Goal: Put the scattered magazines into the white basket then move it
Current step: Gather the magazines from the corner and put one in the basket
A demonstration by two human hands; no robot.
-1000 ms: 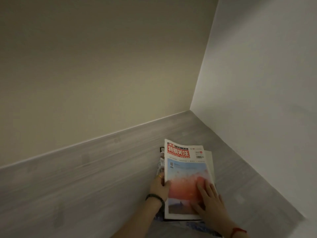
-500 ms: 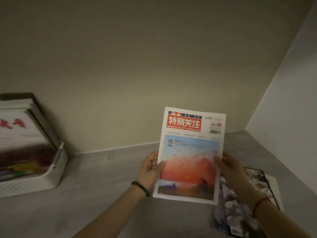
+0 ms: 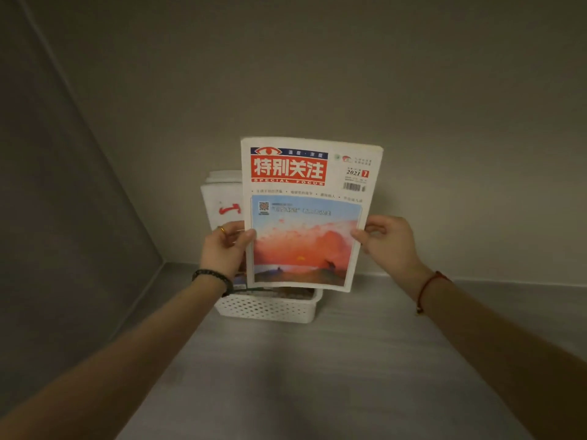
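Holding a magazine upright, now lifted off the floor and carried over the white basket; left hand and right hand pinching its edges, ready to drop in.

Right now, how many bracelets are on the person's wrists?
2: a dark beaded bracelet on the left wrist and a thin red string bracelet on the right wrist; nothing appears to hide another.

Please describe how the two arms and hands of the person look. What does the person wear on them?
Both forearms are bare, with no sleeves in view. The left hand has a gold ring on one finger and a dark beaded bracelet at the wrist. The right hand shows no ring; its wrist carries a thin red string bracelet.
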